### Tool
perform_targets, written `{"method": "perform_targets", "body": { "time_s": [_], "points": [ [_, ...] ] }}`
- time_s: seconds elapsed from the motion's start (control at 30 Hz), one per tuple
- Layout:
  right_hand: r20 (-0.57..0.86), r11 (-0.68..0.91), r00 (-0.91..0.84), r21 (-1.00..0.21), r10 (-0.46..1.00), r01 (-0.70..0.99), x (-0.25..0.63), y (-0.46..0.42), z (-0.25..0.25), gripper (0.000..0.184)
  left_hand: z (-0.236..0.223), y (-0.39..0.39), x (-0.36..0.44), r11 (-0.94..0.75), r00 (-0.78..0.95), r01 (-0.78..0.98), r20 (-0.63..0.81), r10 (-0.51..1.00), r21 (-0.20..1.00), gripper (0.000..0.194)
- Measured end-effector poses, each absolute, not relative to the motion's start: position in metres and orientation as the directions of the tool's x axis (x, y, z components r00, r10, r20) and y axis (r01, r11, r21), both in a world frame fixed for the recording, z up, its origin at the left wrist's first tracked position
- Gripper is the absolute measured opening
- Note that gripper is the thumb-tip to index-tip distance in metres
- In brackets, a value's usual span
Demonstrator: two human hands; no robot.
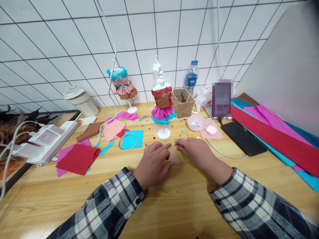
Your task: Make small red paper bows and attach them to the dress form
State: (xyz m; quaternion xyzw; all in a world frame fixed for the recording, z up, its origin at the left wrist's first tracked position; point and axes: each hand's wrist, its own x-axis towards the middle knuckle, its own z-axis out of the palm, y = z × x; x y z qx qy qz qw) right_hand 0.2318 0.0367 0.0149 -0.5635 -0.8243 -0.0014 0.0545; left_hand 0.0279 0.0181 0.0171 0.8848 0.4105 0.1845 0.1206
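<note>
The left hand (154,162) curls loosely, the right hand (196,151) pinches; what they grip cannot be told. A clear plastic bottle (193,68) bears white characters on its blue label (190,80).

From the fingers (181,143), open desk (174,212) at 6 o'clock between 2 sleeves (107,202), dressed mannequin (162,98) blocking 12, phone (244,137) blocking 3

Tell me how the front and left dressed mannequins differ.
The front mannequin has a brown top; the left mannequin a blue one. The front mannequin's skirt is magenta and blue; the left mannequin's hem is brown. The left mannequin stands farther back than the front mannequin. Both have round white bases.
</note>
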Motion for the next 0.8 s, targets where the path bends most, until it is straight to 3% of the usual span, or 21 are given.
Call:
{"method": "perform_targets", "body": {
  "time_s": [0.4,0.63,0.8],
  "points": [
    [0.052,0.482,-0.481,-0.014,0.875,0.876,0.238,0.044,0.012,0.01,0.011,0.021,0.033,-0.763,0.758,0.605,0.129,0.639,0.228,0.019],
    [0.043,0.479,-0.477,-0.035,0.878,0.877,0.239,0.043,0.014,0.017,0.01,0.02,0.038,-0.72,0.727,0.628,0.108,0.678,0.295,0.021],
    [0.115,0.43,-0.421,-0.069,0.9,0.9,0.246,0.043,0.016,0.024,0.008,0.02,0.034,-0.69,0.711,0.619,0.104,0.695,0.375,0.02]
  ]
}}
